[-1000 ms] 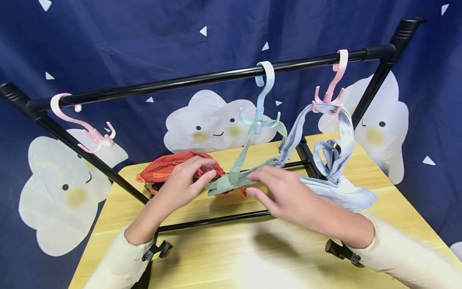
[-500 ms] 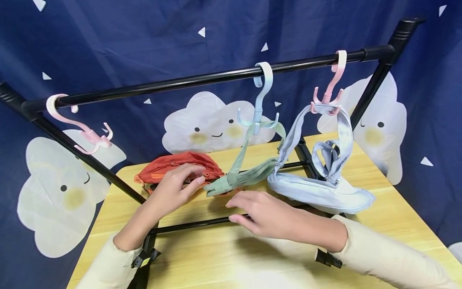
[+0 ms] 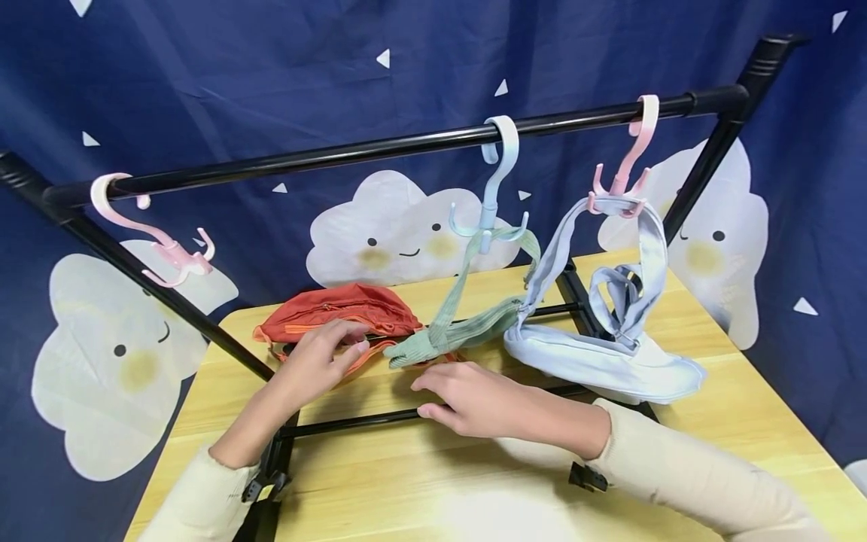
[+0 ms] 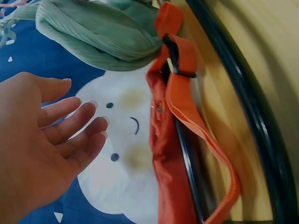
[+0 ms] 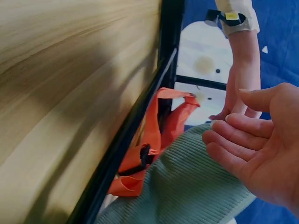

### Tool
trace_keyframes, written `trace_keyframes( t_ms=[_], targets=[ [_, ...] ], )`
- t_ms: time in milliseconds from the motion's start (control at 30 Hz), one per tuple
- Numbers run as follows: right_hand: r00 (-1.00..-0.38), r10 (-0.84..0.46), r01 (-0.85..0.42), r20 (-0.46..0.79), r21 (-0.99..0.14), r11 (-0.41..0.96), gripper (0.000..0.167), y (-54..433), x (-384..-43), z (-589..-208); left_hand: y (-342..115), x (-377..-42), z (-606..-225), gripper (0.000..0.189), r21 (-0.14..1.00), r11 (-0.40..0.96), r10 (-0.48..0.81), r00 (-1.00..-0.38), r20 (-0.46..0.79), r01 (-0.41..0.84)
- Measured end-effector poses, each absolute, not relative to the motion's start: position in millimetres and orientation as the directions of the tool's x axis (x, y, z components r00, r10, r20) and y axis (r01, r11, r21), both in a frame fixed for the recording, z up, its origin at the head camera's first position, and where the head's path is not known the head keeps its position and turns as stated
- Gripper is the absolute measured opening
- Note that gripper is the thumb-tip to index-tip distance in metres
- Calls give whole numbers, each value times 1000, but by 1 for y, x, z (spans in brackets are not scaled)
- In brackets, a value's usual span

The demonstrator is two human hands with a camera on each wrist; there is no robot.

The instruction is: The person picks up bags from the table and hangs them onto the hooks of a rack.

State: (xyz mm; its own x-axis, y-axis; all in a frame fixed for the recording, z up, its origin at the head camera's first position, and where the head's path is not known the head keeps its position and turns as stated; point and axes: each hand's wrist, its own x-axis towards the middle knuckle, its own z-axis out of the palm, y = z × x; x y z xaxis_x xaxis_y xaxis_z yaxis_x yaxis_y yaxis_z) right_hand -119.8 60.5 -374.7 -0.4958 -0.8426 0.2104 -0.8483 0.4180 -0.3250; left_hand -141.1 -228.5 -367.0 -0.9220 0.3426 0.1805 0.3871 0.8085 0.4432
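Observation:
In the head view my left hand point(image 3: 318, 357) hovers before the red waist bag point(image 3: 339, 310), fingers loosely bent around nothing. The bag lies on the table, and its orange strap with a black buckle point(image 4: 180, 60) shows in the left wrist view. My right hand point(image 3: 474, 399) is held below the green corduroy bag point(image 3: 460, 335), also holding nothing, its fingers relaxed. That green bag hangs by its strap from a light blue hook point(image 3: 489, 196). To the right, a pale blue bag point(image 3: 603, 361) hangs from a pink hook point(image 3: 626, 165).
A black rack's top bar point(image 3: 339, 156) spans the view, its lower bar point(image 3: 359, 423) running close over the wooden table point(image 3: 379, 482). Another pink hook point(image 3: 169, 252), bearing nothing, hangs at the left. Behind is a dark blue curtain point(image 3: 271, 68) with clouds.
My right hand has moved left and down from in front of the green and pale blue bags. My left hand has drawn back slightly, down and to the left.

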Motion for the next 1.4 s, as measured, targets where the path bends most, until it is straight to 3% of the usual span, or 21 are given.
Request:
trace_keyframes(
  t_ms=[933,1167,1400],
  targets=[
    [-560,-825,-825,72,-138,548,49,24,-139,-402,-261,-144,-411,33,364,874,319,-945,73,323],
    [-535,-840,-845,89,-73,530,47,13,-141,-413,-261,-146,-415,32,363,876,337,-942,10,317],
    [-500,-863,-864,70,35,503,57,3,-141,-420,-259,-147,-420,37,333,898,323,-945,-53,288]
  ],
)
